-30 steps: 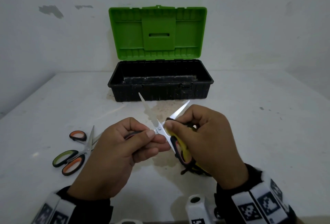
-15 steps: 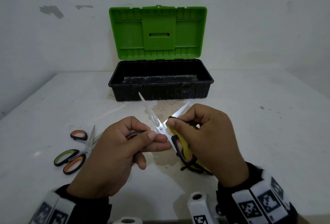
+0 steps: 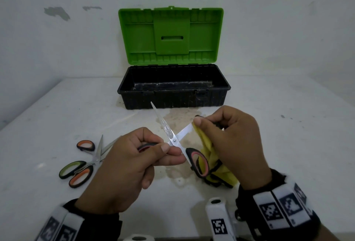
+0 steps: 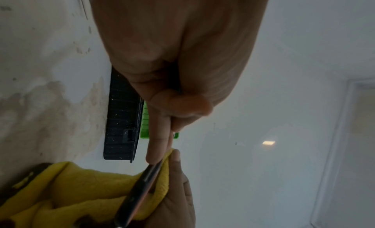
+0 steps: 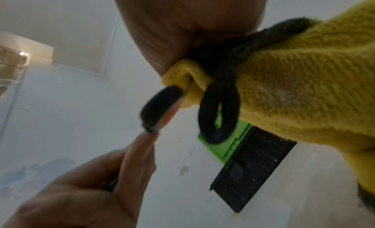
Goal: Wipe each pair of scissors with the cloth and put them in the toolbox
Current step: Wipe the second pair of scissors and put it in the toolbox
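Two hands on one opened pair of scissors, the cloth now further out along a blade.

Head view: the left hand (image 3: pixel 123 165) pinches one handle of the scissors (image 3: pixel 173 140); the right hand (image 3: pixel 233 142) has slid the yellow cloth (image 3: pixel 206 144) from the pivot toward the blade tip, thumb clamping it there. Two more pairs (image 3: pixel 84 165) lie left on the table (image 3: pixel 278 144); the toolbox (image 3: pixel 173 91) stands open behind. Left wrist view: fingers (image 4: pixel 160 135) pinch the handle beside the cloth. Right wrist view: cloth bunched in the grip, blurred handle (image 5: pixel 162 106) near.
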